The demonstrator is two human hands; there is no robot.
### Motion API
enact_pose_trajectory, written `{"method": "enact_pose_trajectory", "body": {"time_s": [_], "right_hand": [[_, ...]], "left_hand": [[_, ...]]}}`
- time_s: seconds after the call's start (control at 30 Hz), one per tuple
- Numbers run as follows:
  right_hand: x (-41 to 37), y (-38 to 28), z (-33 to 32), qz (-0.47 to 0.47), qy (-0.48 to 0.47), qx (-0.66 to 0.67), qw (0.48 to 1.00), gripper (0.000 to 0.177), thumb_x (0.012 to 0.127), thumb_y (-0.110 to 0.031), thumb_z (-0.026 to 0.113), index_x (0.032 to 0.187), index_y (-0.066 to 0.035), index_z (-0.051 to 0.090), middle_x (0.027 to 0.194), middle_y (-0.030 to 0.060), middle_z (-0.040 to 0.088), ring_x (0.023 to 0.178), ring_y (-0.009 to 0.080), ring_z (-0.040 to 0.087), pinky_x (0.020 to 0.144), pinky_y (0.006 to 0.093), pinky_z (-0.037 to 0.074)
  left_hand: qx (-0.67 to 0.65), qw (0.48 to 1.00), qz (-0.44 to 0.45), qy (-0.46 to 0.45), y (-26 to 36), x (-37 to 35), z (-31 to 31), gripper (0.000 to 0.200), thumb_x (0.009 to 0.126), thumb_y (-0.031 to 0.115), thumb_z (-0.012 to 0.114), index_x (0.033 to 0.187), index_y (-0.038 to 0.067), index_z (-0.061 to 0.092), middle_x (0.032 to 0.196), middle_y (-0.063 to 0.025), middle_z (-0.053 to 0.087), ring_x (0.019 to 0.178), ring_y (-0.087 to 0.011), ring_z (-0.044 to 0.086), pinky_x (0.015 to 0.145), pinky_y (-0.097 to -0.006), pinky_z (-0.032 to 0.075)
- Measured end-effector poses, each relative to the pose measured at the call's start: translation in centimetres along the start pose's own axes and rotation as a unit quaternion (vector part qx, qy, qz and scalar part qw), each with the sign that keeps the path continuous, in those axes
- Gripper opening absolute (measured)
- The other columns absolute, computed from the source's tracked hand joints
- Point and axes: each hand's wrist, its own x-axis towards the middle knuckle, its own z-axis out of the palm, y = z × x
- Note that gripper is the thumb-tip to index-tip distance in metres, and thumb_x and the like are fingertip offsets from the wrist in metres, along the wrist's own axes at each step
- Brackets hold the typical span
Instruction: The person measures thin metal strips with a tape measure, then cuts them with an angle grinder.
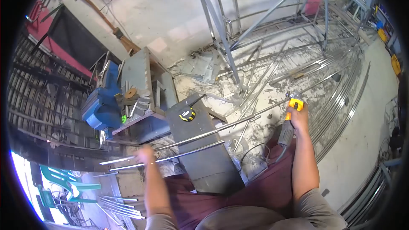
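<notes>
My right hand (pixel 299 117) is wrapped round a yellow and grey angle grinder (pixel 294 107), its head pointing up and its cord hanging down by my knee. On the left, my left hand (pixel 146 155) is blurred by motion, at the left part of two long thin metal tubes; whether it grips one cannot be made out. The longer tube (pixel 204 134) crosses a dark flat board (pixel 204 157) between my legs, and the shorter tube (pixel 196 149) lies nearer me on it. A yellow and black tape measure (pixel 187 114) rests on the far part of the board.
A blue vise (pixel 102 108) and a metal-topped bench (pixel 138 85) stand at the left. Metal frames (pixel 228 38) rise ahead. Long tubes (pixel 341 98) and scraps cover the floor to the right. Green chairs (pixel 70 182) stand at the lower left.
</notes>
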Motion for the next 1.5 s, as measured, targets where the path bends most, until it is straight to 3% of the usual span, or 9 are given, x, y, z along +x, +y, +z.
{"method": "enact_pose_trajectory", "body": {"time_s": [0.1,0.2,0.4,0.5,0.63,1.33,1.43,1.47,1.5], "right_hand": [[0.9,0.5,0.2,0.002,-0.007,-0.069,0.998,0.074,0.083,-0.016,0.087,0.146,0.000,0.053,0.118,0.0158,0.076,0.105,0.0295,0.076,0.095,0.0426,0.061],[0.6,-0.6,1.1,-0.024,0.025,-0.174,0.984,0.067,0.085,-0.017,0.087,0.141,0.000,0.056,0.123,0.0235,0.078,0.111,0.0377,0.078,0.096,0.0481,0.061],[-1.5,-0.7,2.3,-0.040,-0.094,-0.301,0.948,0.104,0.090,-0.028,0.081,0.176,-0.003,0.028,0.138,0.0383,0.074,0.128,0.0566,0.072,0.110,0.0568,0.058],[-3.1,-0.1,3.8,-0.064,-0.184,-0.303,0.933,0.103,0.092,-0.031,0.083,0.176,-0.005,0.029,0.134,0.0379,0.075,0.126,0.0568,0.073,0.109,0.0579,0.058],[-5.9,-0.5,5.9,-0.084,-0.278,-0.335,0.896,0.100,0.094,-0.033,0.082,0.176,-0.007,0.030,0.128,0.0370,0.077,0.124,0.0560,0.074,0.109,0.0579,0.059],[-9.1,1.3,10.5,-0.059,-0.352,-0.410,0.840,0.107,0.089,-0.018,0.077,0.178,0.003,0.022,0.121,0.0389,0.077,0.118,0.0551,0.076,0.105,0.0566,0.061],[-7.8,1.3,10.3,-0.054,-0.366,-0.402,0.838,0.109,0.089,-0.019,0.078,0.179,0.003,0.020,0.121,0.0389,0.078,0.117,0.0561,0.075,0.104,0.0576,0.061],[-7.7,1.4,9.7,-0.098,-0.335,-0.352,0.869,0.090,0.091,-0.024,0.081,0.168,0.003,0.044,0.113,0.0342,0.081,0.110,0.0507,0.080,0.097,0.0546,0.064],[-7.4,-0.5,9.3,-0.054,-0.343,-0.348,0.871,0.075,0.092,-0.030,0.082,0.155,0.002,0.056,0.110,0.0298,0.081,0.106,0.0453,0.082,0.091,0.0516,0.064]], "left_hand": [[-0.383,0.836,0.184,0.348,26.5,-13.0,-8.8,0.071,0.111,0.041,0.064,0.169,0.002,0.050,0.158,-0.0278,0.057,0.144,-0.0481,0.056,0.132,-0.0780,0.020],[-0.435,0.786,0.209,0.387,34.7,-21.6,-19.9,0.063,0.112,0.040,0.065,0.162,0.003,0.056,0.156,-0.0265,0.059,0.154,-0.0402,0.051,0.136,-0.0728,0.020],[-0.329,0.885,0.329,0.006,31.0,-16.6,-18.2,0.047,0.116,0.029,0.061,0.159,0.008,0.058,0.161,-0.0212,0.058,0.158,-0.0411,0.047,0.132,-0.0722,0.031],[-0.301,0.860,0.378,0.164,28.5,-15.8,-12.3,0.048,0.118,0.030,0.058,0.163,0.013,0.058,0.178,-0.0118,0.049,0.168,-0.0422,0.037,0.134,-0.0731,0.028],[-0.252,0.884,0.380,0.098,27.9,-17.0,-11.0,0.053,0.120,0.033,0.053,0.172,0.024,0.052,0.190,-0.0017,0.031,0.178,-0.0367,0.020,0.139,-0.0734,0.019],[-0.213,0.894,0.337,0.203,29.6,-14.8,-13.1,0.068,0.117,0.033,0.041,0.183,0.015,0.032,0.194,-0.0087,0.016,0.180,-0.0345,0.006,0.136,-0.0812,-0.001],[-0.187,0.911,0.300,0.211,30.5,-13.3,-13.5,0.068,0.119,0.041,0.046,0.181,0.016,0.036,0.195,-0.0097,0.012,0.180,-0.0342,0.003,0.136,-0.0782,0.011],[-0.180,0.919,0.283,0.209,30.7,-13.2,-13.6,0.068,0.119,0.044,0.047,0.181,0.017,0.037,0.195,-0.0100,0.011,0.181,-0.0343,0.002,0.136,-0.0772,0.014],[-0.234,0.898,0.293,0.229,30.9,-13.7,-12.7,0.058,0.115,0.042,0.059,0.162,0.009,0.059,0.178,-0.0167,0.045,0.171,-0.0379,0.032,0.128,-0.0719,0.030]]}}
